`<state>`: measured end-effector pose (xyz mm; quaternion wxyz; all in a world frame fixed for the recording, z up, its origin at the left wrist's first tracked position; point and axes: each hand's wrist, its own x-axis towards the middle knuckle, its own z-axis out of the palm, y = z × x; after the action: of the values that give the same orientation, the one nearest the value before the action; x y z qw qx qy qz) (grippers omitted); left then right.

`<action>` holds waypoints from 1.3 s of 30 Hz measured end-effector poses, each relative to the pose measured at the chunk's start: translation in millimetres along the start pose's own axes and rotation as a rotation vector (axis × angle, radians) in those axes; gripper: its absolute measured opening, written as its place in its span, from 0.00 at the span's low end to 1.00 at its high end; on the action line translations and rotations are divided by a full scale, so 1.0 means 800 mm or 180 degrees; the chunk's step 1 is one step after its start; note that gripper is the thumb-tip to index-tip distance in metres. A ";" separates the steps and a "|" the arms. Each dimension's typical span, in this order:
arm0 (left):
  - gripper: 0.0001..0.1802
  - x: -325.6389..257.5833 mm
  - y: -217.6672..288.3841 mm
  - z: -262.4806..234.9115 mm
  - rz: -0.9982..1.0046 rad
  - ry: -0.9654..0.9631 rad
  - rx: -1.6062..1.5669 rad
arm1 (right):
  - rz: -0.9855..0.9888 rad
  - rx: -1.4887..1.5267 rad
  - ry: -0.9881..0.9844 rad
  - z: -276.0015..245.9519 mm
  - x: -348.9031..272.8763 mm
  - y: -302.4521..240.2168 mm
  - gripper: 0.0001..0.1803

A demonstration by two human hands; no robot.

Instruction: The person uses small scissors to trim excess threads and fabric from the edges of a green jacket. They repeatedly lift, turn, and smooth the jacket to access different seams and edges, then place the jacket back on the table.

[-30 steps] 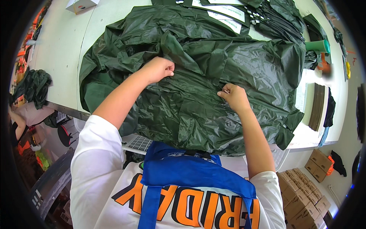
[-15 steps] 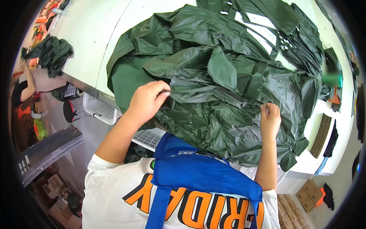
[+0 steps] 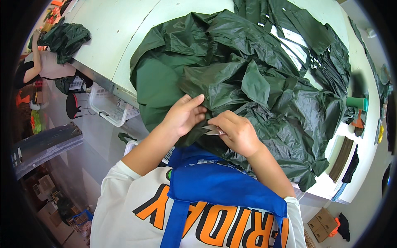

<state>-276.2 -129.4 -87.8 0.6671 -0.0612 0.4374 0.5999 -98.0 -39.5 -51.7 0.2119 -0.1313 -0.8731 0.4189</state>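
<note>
Metal snips (image 3: 212, 131), right grip (image 3: 239, 132) (green fabric (image 3: 264, 109) beside)

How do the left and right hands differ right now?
The right hand holds silver snips; the left hand shows no tool. The left hand's thumb stands apart from its fingers; the right hand's fingers are bent around the snips. Both are bare, at the green garment.

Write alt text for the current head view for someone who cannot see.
A person's right-hand grip holds a small, pointed metal tool close to the left-hand grip, at the near side of crumpled, glossy dark green material spread across a white table. The person wears a blue apron over a white shirt.
</note>
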 end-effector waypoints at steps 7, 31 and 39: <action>0.08 -0.030 0.008 0.037 0.1605 -0.0377 0.1990 | 0.0119 0.0027 0.1028 -0.009 0.001 -0.017 0.19; 0.14 0.005 0.050 -0.019 0.0843 -0.0159 0.0818 | 0.2287 0.1806 0.0634 -0.067 -0.130 0.004 0.08; 0.37 0.142 0.117 -0.037 0.3228 0.0966 0.6713 | 0.3126 0.0983 -0.0723 -0.097 -0.118 -0.005 0.03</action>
<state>-383.0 -36.6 -139.0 0.0144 0.6304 0.7660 0.1250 22.1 -28.0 -29.7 -0.0884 -0.4460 -0.6543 0.6043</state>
